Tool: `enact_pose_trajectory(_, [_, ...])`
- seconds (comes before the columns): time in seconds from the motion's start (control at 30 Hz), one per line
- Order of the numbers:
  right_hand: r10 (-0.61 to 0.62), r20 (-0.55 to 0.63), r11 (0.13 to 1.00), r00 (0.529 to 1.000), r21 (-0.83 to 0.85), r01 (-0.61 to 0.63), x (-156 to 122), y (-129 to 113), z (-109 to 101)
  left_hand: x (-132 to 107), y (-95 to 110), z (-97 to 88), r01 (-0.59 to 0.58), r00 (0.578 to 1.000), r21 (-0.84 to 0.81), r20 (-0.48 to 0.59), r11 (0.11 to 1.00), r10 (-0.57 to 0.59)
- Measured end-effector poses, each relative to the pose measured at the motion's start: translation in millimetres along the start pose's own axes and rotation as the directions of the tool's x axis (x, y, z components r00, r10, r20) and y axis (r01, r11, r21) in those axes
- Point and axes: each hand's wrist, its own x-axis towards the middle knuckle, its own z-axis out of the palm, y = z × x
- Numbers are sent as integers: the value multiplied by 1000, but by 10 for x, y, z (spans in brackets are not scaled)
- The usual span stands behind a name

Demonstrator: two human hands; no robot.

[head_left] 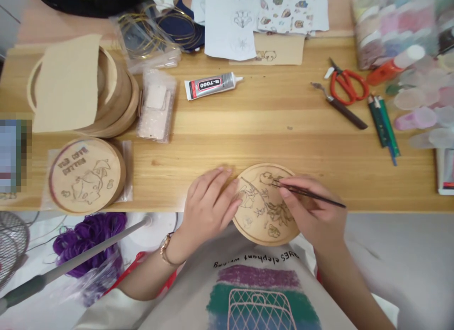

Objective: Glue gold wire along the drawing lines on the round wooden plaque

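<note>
A round wooden plaque (253, 230) with a raised rim lies at the table's front edge, partly overhanging it. Dark outlines of pandas and leafy plants mark its face. My left hand (209, 202) lies against the plaque's left rim, fingers stretched out and slightly apart, with a bracelet at the wrist. In my right hand (312, 212) is a pair of dark, slim tweezers (319, 198), pinched between thumb and fingers. Their two fine tips meet the drawing near the plaque's upper middle. Whether anything sits between the tips is too small to tell.
A B-7000 glue tube (213, 85) lies behind the plaque. At the right are red scissors (349, 86), a palette knife (342, 108), pencils (383, 124) and small jars (393, 27). Stacked wooden rounds (118, 105) and another drawn plaque (87, 176) stand left.
</note>
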Motion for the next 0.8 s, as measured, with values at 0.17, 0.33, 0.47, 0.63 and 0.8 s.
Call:
enact_pose_trajectory(0.17, [11,51,1000,999,-3,-11,-7,43,26,7,-33,47,-37,999,39,18,999,36])
enact_pose_trajectory(0.33, [35,64,999,997,13,-36,5,68,59,9,-35,72,-21,996,23,83,999,19])
enact_pose_trajectory(0.47, [18,70,1000,997,11,-19,15,71,66,18,-37,65,-22,990,42,138,999,16])
enact_pose_trajectory(0.63, [14,76,1000,997,0,-14,16,63,64,21,-43,61,-38,989,63,143,997,28])
enact_pose_trajectory(0.8, [76,117,997,990,12,-78,19,46,58,17,-47,68,-41,990,60,140,997,32])
